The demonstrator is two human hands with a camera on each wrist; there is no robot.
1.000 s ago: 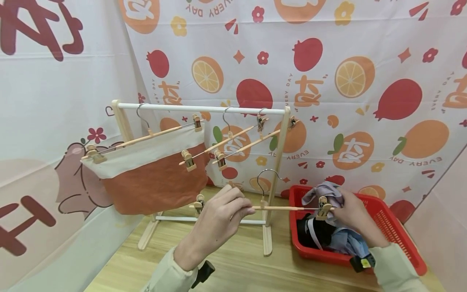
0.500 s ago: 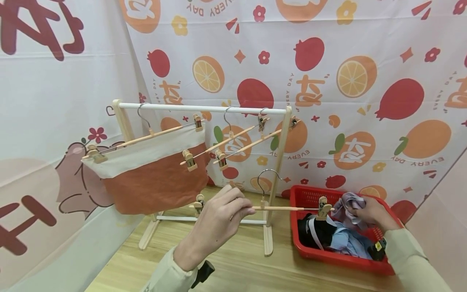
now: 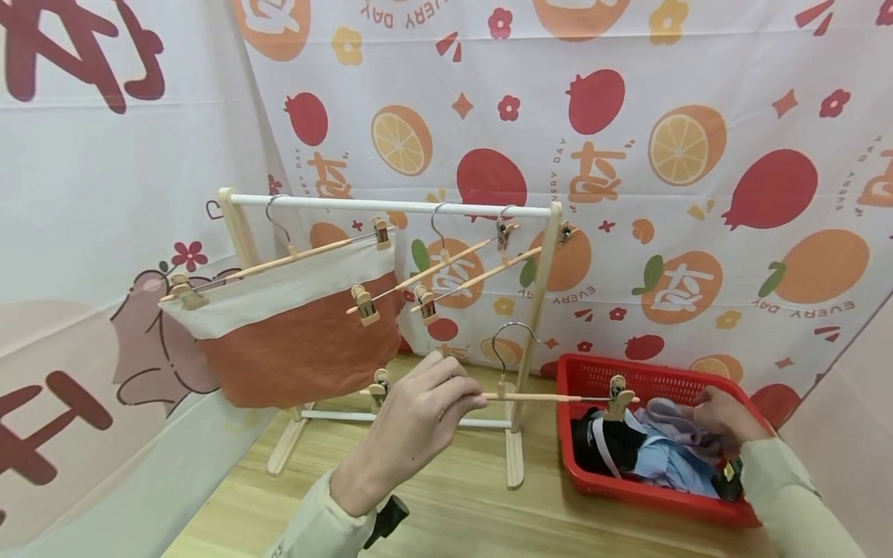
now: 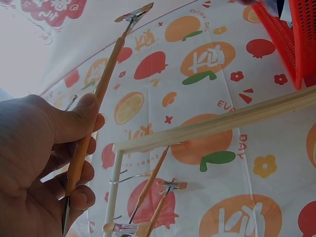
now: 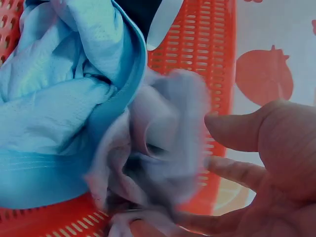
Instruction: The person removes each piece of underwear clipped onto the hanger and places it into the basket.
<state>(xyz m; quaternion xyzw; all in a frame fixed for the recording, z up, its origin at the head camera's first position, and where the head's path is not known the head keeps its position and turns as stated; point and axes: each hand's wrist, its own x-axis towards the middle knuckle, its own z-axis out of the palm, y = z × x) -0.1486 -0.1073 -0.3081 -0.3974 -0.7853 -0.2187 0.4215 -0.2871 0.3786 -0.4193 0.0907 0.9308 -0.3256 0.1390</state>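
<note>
My left hand (image 3: 425, 418) grips the wooden bar of a clip hanger (image 3: 533, 397), its thumb and fingers round the bar in the left wrist view. The metal hook stands up, and both wooden clips have nothing in them. Inside the red basket is my right hand (image 3: 722, 411), beside a crumpled lilac cloth (image 3: 673, 418). In the right wrist view the thumb and fingers are spread apart at the blurred lilac cloth (image 5: 173, 123); some fingertips are hidden low in its folds. Light blue clothing (image 5: 54, 108) and a black garment (image 3: 607, 446) with a white band lie alongside.
A wooden rack (image 3: 540, 310) with a white top rail stands left of the red basket (image 3: 579, 480). On it hang an orange and cream cloth (image 3: 300, 341) clipped to a hanger and two bare clip hangers (image 3: 446, 267). Printed curtains (image 3: 432, 77) stand behind and to the left.
My right hand has moved the lilac cloth rightwards within the basket, then lowered it, and its fingers have spread from it. The left hand keeps its hold on the hanger.
</note>
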